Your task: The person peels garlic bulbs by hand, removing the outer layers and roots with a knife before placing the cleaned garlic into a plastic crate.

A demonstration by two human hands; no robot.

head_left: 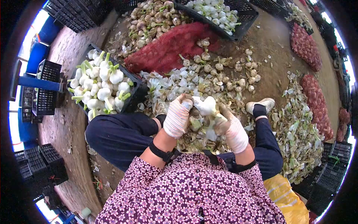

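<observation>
1. White, smooth-skinned garlic bulb, round and glossy, sits between both hands at the centre of the view, above the person's lap.
2. Left hand, in a striped knitted cotton glove, is curled closed around the bulb's left side, fingertips touching it.
3. Right hand, in a matching glove, grips the bulb's pale stalk from the right, fingers closed narrowly.
4. Papery white and green peelings lie in a loose, crumpled heap on the ground just beyond the hands.
5. Black plastic lattice crate stands to the left, filled with peeled white bulbs with short green stems.
6. Red mesh sack, soft and rumpled, lies further out, beside a pile of unpeeled, dirt-stained bulbs.
7. Second black crate of cleaned bulbs sits at the top.
8. Person wears dark trousers and a purple floral top.
</observation>
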